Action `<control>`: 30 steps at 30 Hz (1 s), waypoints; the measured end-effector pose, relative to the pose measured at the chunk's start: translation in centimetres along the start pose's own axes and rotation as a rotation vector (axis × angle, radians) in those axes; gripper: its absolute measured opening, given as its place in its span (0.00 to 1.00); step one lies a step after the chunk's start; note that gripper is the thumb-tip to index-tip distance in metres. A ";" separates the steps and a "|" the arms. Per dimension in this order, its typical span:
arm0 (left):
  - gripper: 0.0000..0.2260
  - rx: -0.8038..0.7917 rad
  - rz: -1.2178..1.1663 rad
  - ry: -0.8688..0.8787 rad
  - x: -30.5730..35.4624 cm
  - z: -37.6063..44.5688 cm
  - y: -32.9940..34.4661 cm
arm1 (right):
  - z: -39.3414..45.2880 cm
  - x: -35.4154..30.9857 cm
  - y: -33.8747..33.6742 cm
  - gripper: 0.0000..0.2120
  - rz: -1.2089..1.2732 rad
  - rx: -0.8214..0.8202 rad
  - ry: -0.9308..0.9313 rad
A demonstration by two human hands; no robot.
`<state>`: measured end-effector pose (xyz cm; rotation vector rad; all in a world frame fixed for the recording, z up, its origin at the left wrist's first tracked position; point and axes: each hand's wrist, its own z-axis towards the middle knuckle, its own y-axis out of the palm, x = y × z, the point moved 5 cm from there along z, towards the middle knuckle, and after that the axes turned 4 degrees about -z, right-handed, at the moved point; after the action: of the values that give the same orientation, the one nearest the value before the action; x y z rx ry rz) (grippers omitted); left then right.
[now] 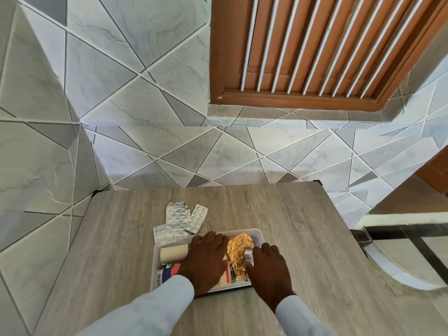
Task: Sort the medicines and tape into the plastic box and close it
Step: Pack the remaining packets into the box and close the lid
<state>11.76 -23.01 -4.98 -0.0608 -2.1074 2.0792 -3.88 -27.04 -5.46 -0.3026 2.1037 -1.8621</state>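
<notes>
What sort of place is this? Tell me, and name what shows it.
Probably a room in a home, not a clinic or lab. The wall is clad in marbled geometric tiles, a brown wooden louvered window sits above, and the work happens on a small wood-grain table.

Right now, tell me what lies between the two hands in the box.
In the head view, crumpled gold foil packaging lies between the left hand and the right hand, inside the plastic box.
</notes>
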 end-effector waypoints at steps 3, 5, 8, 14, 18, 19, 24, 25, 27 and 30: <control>0.25 -0.072 0.062 -0.022 0.5 1.2 -0.1 | 0.2 -0.3 0.1 0.25 0.116 0.024 -0.074; 0.25 -0.086 0.092 -0.064 0.9 1.8 -0.1 | 0.1 -0.8 0.4 0.30 0.136 -0.013 -0.155; 0.27 -0.040 0.066 -0.122 0.8 2.3 -0.2 | 0.1 -1.1 1.1 0.34 0.098 -0.106 -0.187; 0.28 0.027 -0.086 -0.003 0.6 -1.0 2.2 | -0.1 -1.6 1.8 0.29 0.062 -0.106 -0.119; 0.26 -0.102 -0.151 -0.076 -0.9 -2.6 4.5 | 0.1 -1.8 2.8 0.30 0.167 -0.198 -0.054; 0.25 -0.138 -0.151 -0.090 -1.0 -2.6 4.7 | 0.2 -1.9 3.0 0.31 0.183 -0.232 -0.036; 0.28 0.010 -0.184 -0.098 -1.3 -2.3 3.1 | 0.2 -2.3 2.7 0.33 0.185 -0.298 -0.012; 0.27 0.071 -0.195 -0.096 -1.6 -2.3 2.8 | 0.2 -2.4 2.3 0.32 0.178 -0.279 -0.017; 0.23 0.162 -0.260 -0.088 -2.8 -2.6 1.9 | 0.5 -2.9 1.0 0.29 0.162 -0.205 -0.032; 0.19 0.310 -0.389 -0.172 -6.6 -3.2 0.1 | 1.6 -3.8 -1.5 0.25 0.164 -0.049 0.004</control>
<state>18.72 -20.92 -5.67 0.5407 -1.6788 2.1894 0.17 -27.35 -3.77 -0.1326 2.1103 -1.7212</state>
